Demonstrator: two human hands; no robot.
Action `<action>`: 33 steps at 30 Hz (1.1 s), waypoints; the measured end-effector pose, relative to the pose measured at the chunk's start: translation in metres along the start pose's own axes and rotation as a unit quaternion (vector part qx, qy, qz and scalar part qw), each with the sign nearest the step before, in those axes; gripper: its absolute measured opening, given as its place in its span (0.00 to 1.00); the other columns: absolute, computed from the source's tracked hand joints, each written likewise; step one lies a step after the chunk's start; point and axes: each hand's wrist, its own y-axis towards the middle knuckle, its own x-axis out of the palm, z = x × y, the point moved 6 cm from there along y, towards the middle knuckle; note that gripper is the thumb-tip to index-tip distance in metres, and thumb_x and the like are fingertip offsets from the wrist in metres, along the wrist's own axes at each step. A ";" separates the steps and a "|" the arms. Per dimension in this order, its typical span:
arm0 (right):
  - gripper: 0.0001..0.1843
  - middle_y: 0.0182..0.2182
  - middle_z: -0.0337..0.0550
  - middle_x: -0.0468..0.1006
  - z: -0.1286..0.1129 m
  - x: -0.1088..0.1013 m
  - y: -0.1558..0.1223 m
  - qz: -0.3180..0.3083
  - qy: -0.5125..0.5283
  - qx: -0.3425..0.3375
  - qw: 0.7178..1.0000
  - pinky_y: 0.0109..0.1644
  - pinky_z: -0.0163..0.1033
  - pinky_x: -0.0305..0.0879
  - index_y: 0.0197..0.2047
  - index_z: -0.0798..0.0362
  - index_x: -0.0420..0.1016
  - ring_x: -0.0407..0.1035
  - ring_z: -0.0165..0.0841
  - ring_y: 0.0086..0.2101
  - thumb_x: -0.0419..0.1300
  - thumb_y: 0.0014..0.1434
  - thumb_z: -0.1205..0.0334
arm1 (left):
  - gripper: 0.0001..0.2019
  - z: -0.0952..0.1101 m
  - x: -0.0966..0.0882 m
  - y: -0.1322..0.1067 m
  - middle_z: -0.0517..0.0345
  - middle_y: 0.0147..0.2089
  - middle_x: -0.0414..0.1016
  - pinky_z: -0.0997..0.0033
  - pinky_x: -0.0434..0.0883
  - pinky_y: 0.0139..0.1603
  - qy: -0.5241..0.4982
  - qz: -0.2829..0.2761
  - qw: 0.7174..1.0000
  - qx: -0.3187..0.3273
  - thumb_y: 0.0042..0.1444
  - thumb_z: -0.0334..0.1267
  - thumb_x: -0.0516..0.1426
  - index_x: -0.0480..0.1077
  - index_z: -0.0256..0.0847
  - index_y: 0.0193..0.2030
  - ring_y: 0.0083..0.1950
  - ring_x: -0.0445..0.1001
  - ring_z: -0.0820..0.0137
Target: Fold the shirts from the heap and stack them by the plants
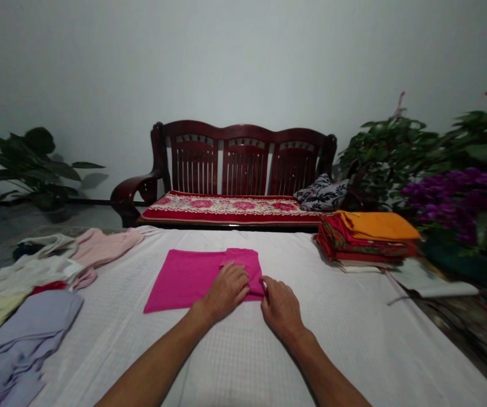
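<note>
A bright pink garment (188, 278), partly folded into a roughly rectangular shape, lies on the white cloth (243, 362) in front of me. My left hand (227, 288) rests on its right half, palm down, with the fingers laid over the fabric. At the garment's right edge my right hand (281, 305) pinches the fabric between thumb and fingers. A smaller folded-over layer shows along the top right, partly covered by my left fingers. Its exact kind of garment cannot be made out.
Loose clothes (35, 316) are heaped at the left. A stack of folded cloths (366, 240), orange on top, stands at the right beside purple flowers (459, 198). Behind the table is a dark wooden bench (243, 152) with a cushion (322, 192).
</note>
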 end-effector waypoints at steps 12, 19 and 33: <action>0.10 0.32 0.43 0.76 0.003 -0.013 0.005 -0.035 -0.028 0.017 0.999 0.42 0.41 0.55 0.34 0.51 0.75 0.66 0.37 0.37 0.55 0.51 0.73 | 0.15 -0.019 -0.010 0.017 0.51 0.47 0.80 0.61 0.68 0.58 -0.029 0.017 0.995 -0.099 0.69 0.39 0.48 0.75 0.42 0.46 0.51 0.75 0.63; 0.23 0.54 0.50 0.77 0.006 -0.018 0.045 -0.047 0.041 0.042 0.997 0.59 0.43 0.59 0.56 0.56 0.75 0.68 0.40 0.54 0.45 0.64 0.68 | 0.25 -0.060 0.023 0.032 0.39 0.72 0.59 0.50 0.53 0.73 0.073 -0.022 0.979 -0.189 0.67 0.41 0.51 0.62 0.33 0.68 0.75 0.53 0.54; 0.33 0.74 0.48 0.46 -0.010 0.059 0.083 -0.164 -0.009 0.001 0.986 0.72 0.54 0.41 0.75 0.56 0.49 0.37 0.44 0.72 0.41 0.72 0.51 | 0.27 -0.089 0.041 0.011 0.43 0.73 0.58 0.52 0.56 0.73 -0.040 -0.027 0.969 -0.244 0.65 0.37 0.49 0.60 0.37 0.70 0.75 0.55 0.60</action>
